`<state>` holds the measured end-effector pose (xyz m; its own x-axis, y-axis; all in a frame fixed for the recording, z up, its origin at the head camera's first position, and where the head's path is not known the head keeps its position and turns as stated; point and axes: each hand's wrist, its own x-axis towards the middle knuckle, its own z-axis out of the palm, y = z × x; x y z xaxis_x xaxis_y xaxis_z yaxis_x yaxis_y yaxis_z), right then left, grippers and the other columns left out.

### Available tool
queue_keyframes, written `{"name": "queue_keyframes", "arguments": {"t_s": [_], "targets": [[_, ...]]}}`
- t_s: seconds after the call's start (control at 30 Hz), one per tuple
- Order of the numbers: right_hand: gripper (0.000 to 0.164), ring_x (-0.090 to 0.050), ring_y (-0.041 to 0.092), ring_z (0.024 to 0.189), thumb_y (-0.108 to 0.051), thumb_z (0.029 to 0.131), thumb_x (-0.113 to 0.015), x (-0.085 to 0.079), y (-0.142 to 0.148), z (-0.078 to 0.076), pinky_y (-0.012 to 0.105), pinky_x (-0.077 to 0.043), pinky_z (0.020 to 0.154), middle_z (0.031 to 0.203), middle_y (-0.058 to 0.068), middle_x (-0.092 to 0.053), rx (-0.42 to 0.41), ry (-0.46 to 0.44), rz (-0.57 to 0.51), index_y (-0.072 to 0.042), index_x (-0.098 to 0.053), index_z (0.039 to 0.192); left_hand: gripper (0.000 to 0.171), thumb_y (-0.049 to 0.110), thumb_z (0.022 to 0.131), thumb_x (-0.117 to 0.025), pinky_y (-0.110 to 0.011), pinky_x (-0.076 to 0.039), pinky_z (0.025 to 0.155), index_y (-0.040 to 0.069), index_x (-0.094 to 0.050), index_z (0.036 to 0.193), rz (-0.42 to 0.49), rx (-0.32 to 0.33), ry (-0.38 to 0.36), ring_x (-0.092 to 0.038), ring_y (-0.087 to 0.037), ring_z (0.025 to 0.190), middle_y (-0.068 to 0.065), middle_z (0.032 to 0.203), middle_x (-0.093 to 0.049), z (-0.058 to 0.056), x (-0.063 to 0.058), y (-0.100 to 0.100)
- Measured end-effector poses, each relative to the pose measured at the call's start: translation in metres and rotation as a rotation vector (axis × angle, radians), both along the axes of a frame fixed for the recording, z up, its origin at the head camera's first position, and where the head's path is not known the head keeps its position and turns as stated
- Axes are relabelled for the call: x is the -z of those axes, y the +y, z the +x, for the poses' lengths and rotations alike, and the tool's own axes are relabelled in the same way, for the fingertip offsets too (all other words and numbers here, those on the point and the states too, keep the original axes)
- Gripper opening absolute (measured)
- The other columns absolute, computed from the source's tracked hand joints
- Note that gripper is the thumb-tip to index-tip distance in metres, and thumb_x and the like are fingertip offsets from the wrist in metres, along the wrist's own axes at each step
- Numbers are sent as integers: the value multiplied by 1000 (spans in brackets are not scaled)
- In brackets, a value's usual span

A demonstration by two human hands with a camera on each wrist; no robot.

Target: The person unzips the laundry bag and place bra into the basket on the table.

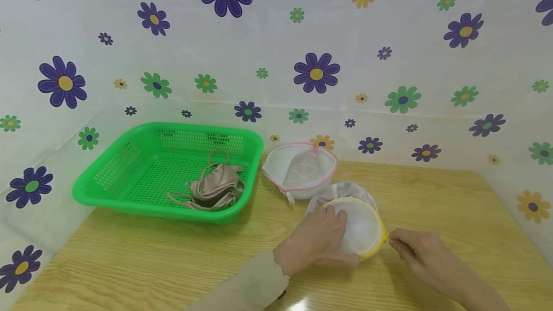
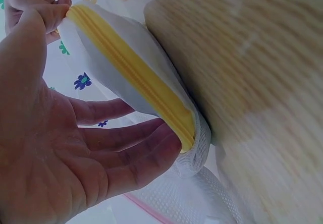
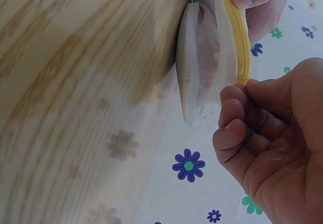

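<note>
A round white mesh bag with a yellow zipper (image 1: pixel 362 227) lies on the wooden table (image 1: pixel 173 263), partly on a white cloth. My left hand (image 1: pixel 319 240) rests on top of it, fingers laid fairly straight over the mesh and thumb at its near rim. In the left wrist view the fingers (image 2: pixel 126 148) run along the bag (image 2: pixel 126 62). My right hand (image 1: pixel 408 247) pinches the zipper pull at the bag's right edge. In the right wrist view that hand (image 3: pixel 262 133) is curled at the end of the yellow zipper (image 3: pixel 237 37). Something darker shows through the mesh.
A second mesh bag with pink trim (image 1: pixel 300 169) lies open just behind the yellow one. A green plastic basket (image 1: pixel 108 196) stands at the left and holds a beige bra (image 1: pixel 218 188). A flower-print sheet covers the walls behind and beside the table.
</note>
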<state>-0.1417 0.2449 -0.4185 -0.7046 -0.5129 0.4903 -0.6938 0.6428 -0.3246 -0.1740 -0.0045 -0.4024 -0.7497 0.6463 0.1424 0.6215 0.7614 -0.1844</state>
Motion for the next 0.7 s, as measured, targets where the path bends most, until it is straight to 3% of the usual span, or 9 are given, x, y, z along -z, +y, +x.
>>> {"name": "queue_keyframes", "arguments": {"t_s": [0.43, 0.7], "targets": [[34, -31, -13, 60, 15, 80, -73, 2, 1, 0, 8, -31, 49, 69, -23, -43, -20, -12, -4, -18, -63, 86, 62, 74, 79, -58, -23, -42, 61, 14, -58, 93, 9, -2, 5, -53, -11, 69, 1, 80, -61, -1, 0, 0], [32, -33, -13, 62, 14, 81, -72, 3, 1, 1, 10, -33, 49, 70, -22, -45, -24, -21, 1, -17, -64, 86, 64, 75, 79, -58, -27, -51, 71, 13, -58, 93, 19, 0, -3, -58, -13, 73, 1, 82, -62, -2, 0, 0]]}}
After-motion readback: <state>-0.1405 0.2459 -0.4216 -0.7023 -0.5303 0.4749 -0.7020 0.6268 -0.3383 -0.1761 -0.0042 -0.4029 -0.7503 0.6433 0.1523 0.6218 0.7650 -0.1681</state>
